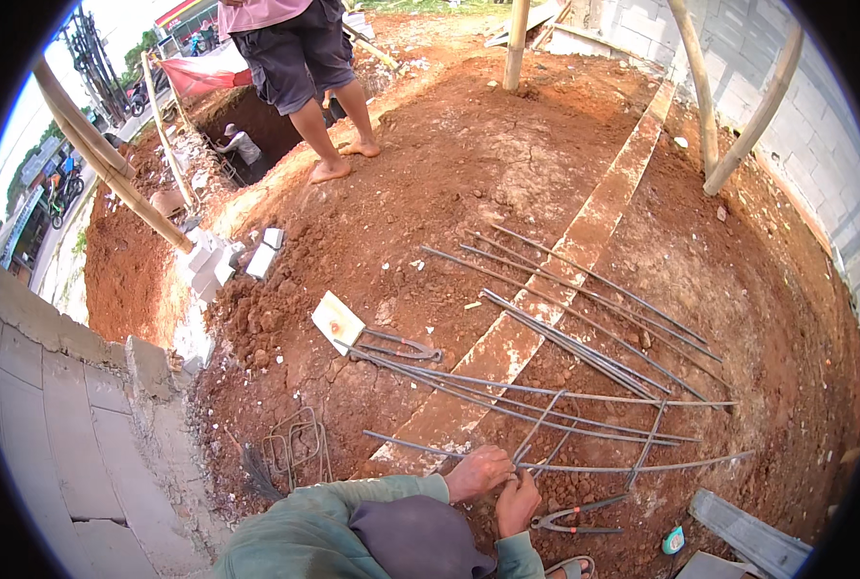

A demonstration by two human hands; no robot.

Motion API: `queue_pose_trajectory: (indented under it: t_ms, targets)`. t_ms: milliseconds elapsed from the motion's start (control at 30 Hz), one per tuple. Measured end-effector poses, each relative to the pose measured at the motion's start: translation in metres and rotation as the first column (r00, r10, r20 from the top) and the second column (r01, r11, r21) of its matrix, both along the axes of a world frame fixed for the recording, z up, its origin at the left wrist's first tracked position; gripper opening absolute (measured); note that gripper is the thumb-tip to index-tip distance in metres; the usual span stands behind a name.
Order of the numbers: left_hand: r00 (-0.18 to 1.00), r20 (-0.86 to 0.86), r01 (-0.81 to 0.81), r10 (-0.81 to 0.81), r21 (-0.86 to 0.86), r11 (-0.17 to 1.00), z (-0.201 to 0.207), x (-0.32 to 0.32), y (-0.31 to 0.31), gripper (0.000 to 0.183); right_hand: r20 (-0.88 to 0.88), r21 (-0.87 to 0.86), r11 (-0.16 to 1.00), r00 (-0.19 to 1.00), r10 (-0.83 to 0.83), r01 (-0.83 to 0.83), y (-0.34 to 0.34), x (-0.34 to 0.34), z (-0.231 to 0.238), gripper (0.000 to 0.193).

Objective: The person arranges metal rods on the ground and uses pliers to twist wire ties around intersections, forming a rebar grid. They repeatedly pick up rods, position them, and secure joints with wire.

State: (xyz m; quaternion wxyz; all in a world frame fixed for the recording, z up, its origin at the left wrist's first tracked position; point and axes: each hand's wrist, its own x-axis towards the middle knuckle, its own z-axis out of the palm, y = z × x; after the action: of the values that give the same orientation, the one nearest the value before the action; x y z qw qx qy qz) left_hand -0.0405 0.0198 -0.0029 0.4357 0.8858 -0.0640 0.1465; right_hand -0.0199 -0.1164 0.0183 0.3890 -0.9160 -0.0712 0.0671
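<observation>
Low in the head view, both my hands are closed together at a crossing of thin steel rods. My left hand is pinched against the long rod, just left of a short cross rod. My right hand has its fingers curled right at the joint, below the rod. What is between the fingertips is too small to make out. Another short cross rod lies further right over the long rods. A pair of pincers with orange on its handles rests on the soil beside my right hand.
Loose rods lie ahead. A second pincer-like tool touches a wooden board. Bent wire frames lie left, a tape measure right. A barefoot person stands near a pit with another person inside.
</observation>
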Motion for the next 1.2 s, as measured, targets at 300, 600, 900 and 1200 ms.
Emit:
queue_pose_trajectory:
  t_ms: [300,600,900,1200]
  targets:
    - [0.963,-0.262,-0.119,0.06,-0.216,0.969,0.0,0.005,-0.012,0.016,-0.909,0.405,0.439,0.406,0.096,0.802,-0.027,0.009,-0.04,0.026]
    - [0.952,-0.269,-0.215,0.147,-0.245,0.945,-0.005,0.003,-0.014,0.021,-0.338,0.29,0.92,0.928,-0.16,0.264,0.011,-0.016,-0.006,0.027]
    - [0.946,-0.269,-0.262,0.181,-0.304,0.916,-0.01,-0.023,-0.039,0.028,-0.008,0.107,0.994,1.0,-0.002,0.002,0.014,-0.035,0.007,0.021]
    - [0.833,-0.516,-0.176,-0.198,-0.587,0.79,-0.006,-0.004,-0.009,0.032,0.378,-0.449,0.864,0.828,0.414,-0.227,0.002,0.015,0.069,0.016]
